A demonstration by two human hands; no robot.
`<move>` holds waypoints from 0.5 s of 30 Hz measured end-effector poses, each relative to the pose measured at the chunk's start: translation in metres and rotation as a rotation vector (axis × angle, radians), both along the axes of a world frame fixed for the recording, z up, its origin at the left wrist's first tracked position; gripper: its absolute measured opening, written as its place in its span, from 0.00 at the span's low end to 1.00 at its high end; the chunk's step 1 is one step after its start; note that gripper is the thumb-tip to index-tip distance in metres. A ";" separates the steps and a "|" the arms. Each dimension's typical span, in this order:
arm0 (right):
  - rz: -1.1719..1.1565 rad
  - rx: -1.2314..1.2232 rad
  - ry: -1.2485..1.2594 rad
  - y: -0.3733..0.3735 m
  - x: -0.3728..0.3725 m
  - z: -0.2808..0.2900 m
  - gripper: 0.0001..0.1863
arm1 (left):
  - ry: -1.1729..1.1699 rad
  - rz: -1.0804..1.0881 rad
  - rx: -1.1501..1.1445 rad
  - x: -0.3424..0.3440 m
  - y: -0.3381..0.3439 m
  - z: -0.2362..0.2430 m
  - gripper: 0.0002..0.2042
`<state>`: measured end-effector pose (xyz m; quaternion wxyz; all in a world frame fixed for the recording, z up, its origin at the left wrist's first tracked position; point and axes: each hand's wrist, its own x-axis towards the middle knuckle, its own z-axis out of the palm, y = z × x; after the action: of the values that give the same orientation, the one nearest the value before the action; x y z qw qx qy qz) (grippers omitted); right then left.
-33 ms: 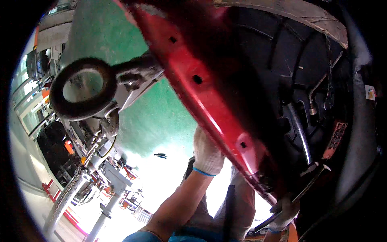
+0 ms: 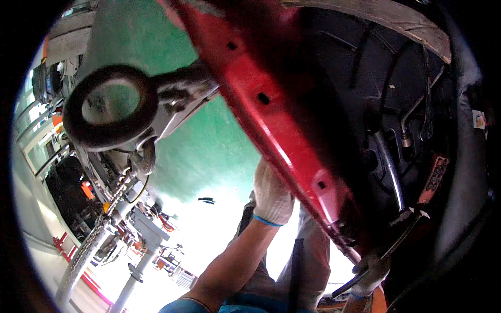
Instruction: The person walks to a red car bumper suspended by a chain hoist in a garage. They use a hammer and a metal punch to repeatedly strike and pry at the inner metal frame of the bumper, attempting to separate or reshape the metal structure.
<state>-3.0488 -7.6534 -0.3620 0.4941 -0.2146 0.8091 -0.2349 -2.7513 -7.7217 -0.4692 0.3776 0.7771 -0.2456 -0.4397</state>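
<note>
A long red sheet-metal panel (image 2: pixel 250 78), with several small dark holes, slants from the upper middle to the lower right. My left hand (image 2: pixel 273 201), in a white knit glove with a blue cuff edge, reaches up against the panel's lower left edge. Its fingers are hidden behind that edge. At the panel's lower end my right hand (image 2: pixel 374 274), gloved too, is closed around a thin dark bar (image 2: pixel 401 241). The bar slants up to the right past the panel, towards a pale metal tip.
Left of the panel is a large dark metal ring (image 2: pixel 148 107) on an arm, with a hook and chain (image 2: pixel 119 188) below. Right of it, a dark moulded well (image 2: pixel 334 57) holds a shiny rod (image 2: pixel 389 169) and a bent wrench (image 2: pixel 406 136). A grey post (image 2: pixel 136 271) stands lower left.
The view has shifted slightly, so the panel, ring and both hands appear a little further right. Both hands keep the same places on the panel and bar.
</note>
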 end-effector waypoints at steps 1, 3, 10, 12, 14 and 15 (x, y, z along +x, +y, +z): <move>0.157 -0.041 0.088 0.003 -0.004 -0.001 0.11 | 0.078 0.003 0.009 0.006 -0.006 0.009 0.20; -0.030 0.091 0.150 -0.015 0.019 0.006 0.14 | -0.362 -0.229 -0.074 0.008 -0.010 0.004 0.21; -0.193 0.024 0.174 -0.008 0.020 -0.003 0.15 | 0.062 -0.053 -0.135 0.015 -0.011 0.000 0.17; -0.131 0.028 0.148 -0.003 0.005 -0.011 0.15 | -0.156 -0.209 -0.155 0.019 -0.007 -0.002 0.18; -0.083 -0.020 0.094 -0.001 0.002 -0.011 0.16 | 0.337 0.082 -0.118 0.019 -0.011 0.004 0.20; -0.047 -0.010 0.121 0.001 -0.005 -0.016 0.18 | 0.579 0.225 -0.100 0.019 -0.014 0.007 0.21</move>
<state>-3.0533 -7.6523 -0.3781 0.4375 -0.2119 0.8412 -0.2369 -2.7320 -7.7354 -0.4623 0.5158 0.6222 -0.0616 -0.5857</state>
